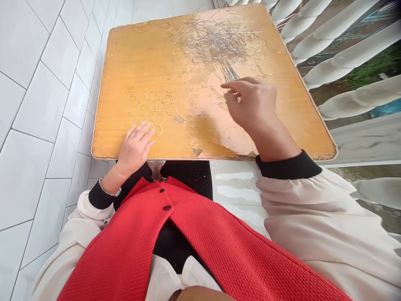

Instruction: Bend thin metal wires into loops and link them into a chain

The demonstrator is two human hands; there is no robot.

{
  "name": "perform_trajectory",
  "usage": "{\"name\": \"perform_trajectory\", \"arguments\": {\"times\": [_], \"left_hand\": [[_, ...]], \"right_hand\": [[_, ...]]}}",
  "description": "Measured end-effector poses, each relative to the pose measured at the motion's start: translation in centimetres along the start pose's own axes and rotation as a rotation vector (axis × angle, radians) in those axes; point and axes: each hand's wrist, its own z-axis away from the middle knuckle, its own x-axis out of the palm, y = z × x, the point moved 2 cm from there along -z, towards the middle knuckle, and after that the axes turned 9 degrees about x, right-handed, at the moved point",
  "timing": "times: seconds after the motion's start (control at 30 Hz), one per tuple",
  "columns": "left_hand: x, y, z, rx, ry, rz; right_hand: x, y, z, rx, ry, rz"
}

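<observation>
Left hand (pixel 136 144), grip wide, apparently steadies rings (pixel 153 102) left of the wire tangle (pixel 219 42); right hand (pixel 252 98), beside it, has an indeterminable grip.

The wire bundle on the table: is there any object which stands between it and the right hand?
Nothing visible stands between them. The right hand is at the near end of the wire bundle, partly covering it; the tangled wires lie at its far end.

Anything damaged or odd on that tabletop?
Yes, wear: the tabletop has a pale patch down its middle where the orange finish looks gone, plus rough chips near the thin rings and at the near edge. The strand pile looks tangled, ends sticking out.
</observation>
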Motion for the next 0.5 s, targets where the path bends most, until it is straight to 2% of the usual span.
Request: {"name": "perform_trajectory", "arguments": {"times": [0.1,0.17,0.23,0.33,0.5], "left_hand": [[0.5,0.4,-0.3,0.029,-0.036,-0.009],[0.8,1.0,-0.3,0.040,-0.080,-0.019],[1.3,1.7,-0.1,0.038,-0.127,-0.022],[1.8,2.4,0.5,0.038,-0.173,-0.030],[2.2,2.8,1.0,0.061,-0.202,-0.063]], "right_hand": [[2.2,-5.0,1.6,-0.431,-0.205,-0.149],[4.0,-7.3,2.8,-0.587,-0.372,-0.175],[5.5,-8.3,3.5,-0.640,-0.449,-0.181],[7.0,-8.0,4.1,-0.672,-0.498,-0.155],[7.3,-7.2,4.3,-0.710,-0.494,-0.131]]}}
